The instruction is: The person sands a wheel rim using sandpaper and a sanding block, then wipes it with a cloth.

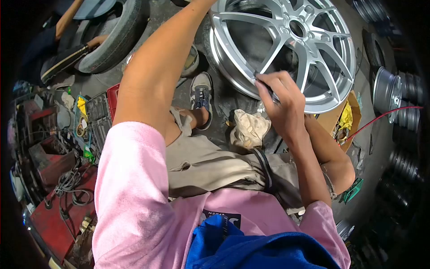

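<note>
Right hand [284, 96] at the near left part of the wheel [329, 87], at the outer lip. Thumb and forefinger drawn close together, fingertips at the edge; other fingers curled. Whether a small thing is pinched there, cannot tell. Left arm [154, 62] reaches to the far left side of the rim; the hand is out of the picture, so its grip cannot be told.

Wheel: silver, spoked, bare of rubber, face turned up toward the wearer, in front of the body. What bears it underneath, cannot tell.

Handling, as judged: fingertip work on a thin lip wants light, even pressure, wrist loose, fingers following the curve. Steadying the far side with the other hand would curb rocking. The bright face would likely mark if a hard thing slid off the edge.

Edges and room: spoke gaps open just beside the fingers; a slip inward could catch a knuckle. White cloth bundle [249, 130] below the lip, near the right wrist. Right knee [342, 172] close under the forearm, limiting a low elbow. Cardboard box [331, 120] beyond the near right rim, red hose [380, 117] running off from it. Shoe [201, 92] left of the wheel, with some bare floor [224, 101] between. Farther left, a co-worker's hand [96, 41] at a tyre [125, 40], well apart.
</note>
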`<action>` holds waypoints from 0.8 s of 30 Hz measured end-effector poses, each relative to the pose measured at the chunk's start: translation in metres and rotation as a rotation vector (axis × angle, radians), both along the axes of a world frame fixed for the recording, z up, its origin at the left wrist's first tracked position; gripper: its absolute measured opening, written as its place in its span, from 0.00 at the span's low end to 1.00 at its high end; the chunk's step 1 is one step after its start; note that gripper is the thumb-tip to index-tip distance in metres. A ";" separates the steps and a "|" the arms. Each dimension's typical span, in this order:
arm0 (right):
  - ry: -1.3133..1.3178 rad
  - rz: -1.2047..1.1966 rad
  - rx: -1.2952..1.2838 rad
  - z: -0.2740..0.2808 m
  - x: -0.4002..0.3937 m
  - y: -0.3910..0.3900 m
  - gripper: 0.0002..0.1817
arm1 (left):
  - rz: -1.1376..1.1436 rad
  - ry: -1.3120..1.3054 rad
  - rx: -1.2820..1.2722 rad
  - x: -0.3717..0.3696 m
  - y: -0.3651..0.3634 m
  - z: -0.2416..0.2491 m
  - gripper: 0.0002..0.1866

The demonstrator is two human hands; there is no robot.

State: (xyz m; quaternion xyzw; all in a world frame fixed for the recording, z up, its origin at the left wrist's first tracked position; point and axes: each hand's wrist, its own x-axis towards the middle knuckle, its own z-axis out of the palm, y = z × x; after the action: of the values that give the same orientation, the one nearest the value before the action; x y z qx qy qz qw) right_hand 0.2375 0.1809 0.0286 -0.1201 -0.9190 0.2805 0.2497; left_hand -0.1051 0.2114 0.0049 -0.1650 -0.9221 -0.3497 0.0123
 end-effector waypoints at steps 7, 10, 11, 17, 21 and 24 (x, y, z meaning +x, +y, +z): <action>-0.016 0.024 0.023 -0.005 -0.073 0.005 0.07 | 0.020 0.038 0.026 0.000 0.001 -0.003 0.33; -0.046 0.049 0.008 -0.009 -0.078 0.008 0.08 | 0.030 0.074 0.056 -0.001 0.002 -0.007 0.32; -0.070 0.077 -0.014 -0.006 -0.072 0.009 0.09 | 0.038 0.076 0.052 -0.003 0.003 -0.008 0.32; -0.065 0.134 -0.049 -0.009 -0.078 0.011 0.13 | 0.016 0.080 0.046 -0.003 0.004 -0.009 0.31; -0.121 0.125 -0.101 -0.002 -0.070 0.008 0.13 | 0.015 0.066 0.032 -0.004 0.004 -0.006 0.31; -0.086 0.134 -0.084 -0.001 -0.070 0.007 0.13 | 0.012 0.066 0.038 -0.001 0.004 -0.005 0.31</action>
State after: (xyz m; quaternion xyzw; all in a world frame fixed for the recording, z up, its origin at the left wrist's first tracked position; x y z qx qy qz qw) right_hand 0.1674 0.1882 0.0273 -0.0805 -0.9222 0.3297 0.1855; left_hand -0.1065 0.2152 0.0000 -0.1706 -0.9155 -0.3613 0.0480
